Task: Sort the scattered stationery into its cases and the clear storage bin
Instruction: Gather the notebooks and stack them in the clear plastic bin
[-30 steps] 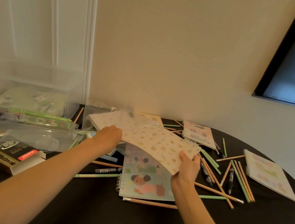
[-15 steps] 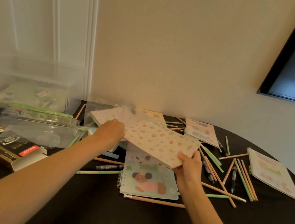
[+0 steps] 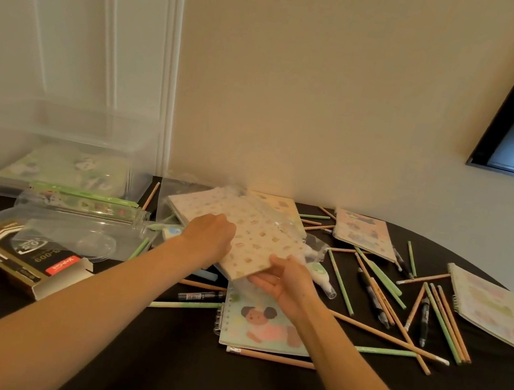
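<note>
Since a second ago, my right hand (image 3: 284,286) has slid to the patterned notebook's (image 3: 251,238) near corner, pinching it; my left hand (image 3: 209,238) grips its left edge above the table (image 3: 152,364). I'd keep it level toward the clear bin (image 3: 54,140).

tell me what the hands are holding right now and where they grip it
Both hold the patterned notebook: the left hand at its left edge, the right hand at its near corner, thumb on top.

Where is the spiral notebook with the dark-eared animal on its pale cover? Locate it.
That spiral notebook lies flat near the table's front centre in the head view, just under the right hand, with a wooden pencil along its near edge.
</note>
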`<action>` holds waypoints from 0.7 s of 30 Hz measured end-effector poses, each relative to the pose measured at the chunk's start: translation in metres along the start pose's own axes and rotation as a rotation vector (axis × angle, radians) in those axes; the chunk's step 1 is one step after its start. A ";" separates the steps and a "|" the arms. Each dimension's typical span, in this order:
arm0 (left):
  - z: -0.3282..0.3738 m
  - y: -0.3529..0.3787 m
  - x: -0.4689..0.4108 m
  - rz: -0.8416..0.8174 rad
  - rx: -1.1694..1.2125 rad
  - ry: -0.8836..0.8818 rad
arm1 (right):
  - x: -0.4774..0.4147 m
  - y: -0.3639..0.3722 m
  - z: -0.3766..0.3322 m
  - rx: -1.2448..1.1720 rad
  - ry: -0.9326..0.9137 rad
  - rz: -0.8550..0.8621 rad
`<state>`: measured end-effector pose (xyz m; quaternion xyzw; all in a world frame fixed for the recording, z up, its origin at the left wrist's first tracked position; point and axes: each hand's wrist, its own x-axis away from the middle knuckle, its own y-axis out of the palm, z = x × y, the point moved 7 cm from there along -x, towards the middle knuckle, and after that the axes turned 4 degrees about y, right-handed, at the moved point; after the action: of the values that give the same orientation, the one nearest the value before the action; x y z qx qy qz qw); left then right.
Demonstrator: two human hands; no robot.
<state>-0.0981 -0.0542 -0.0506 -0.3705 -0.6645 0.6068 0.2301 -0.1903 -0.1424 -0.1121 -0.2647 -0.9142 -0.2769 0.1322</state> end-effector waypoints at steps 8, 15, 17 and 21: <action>0.024 -0.016 -0.040 0.113 0.129 0.037 | -0.014 0.002 -0.010 0.066 -0.048 -0.012; 0.026 -0.021 -0.057 0.197 0.060 0.126 | -0.039 0.025 -0.023 0.076 -0.125 -0.102; 0.023 -0.024 -0.057 0.211 0.060 0.127 | -0.045 0.034 -0.028 0.101 -0.143 -0.088; 0.022 -0.029 -0.060 0.216 0.057 0.138 | -0.050 0.045 -0.036 0.116 -0.184 -0.075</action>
<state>-0.0841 -0.1140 -0.0175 -0.4739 -0.5861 0.6196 0.2191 -0.1203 -0.1516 -0.0826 -0.2465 -0.9463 -0.2026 0.0526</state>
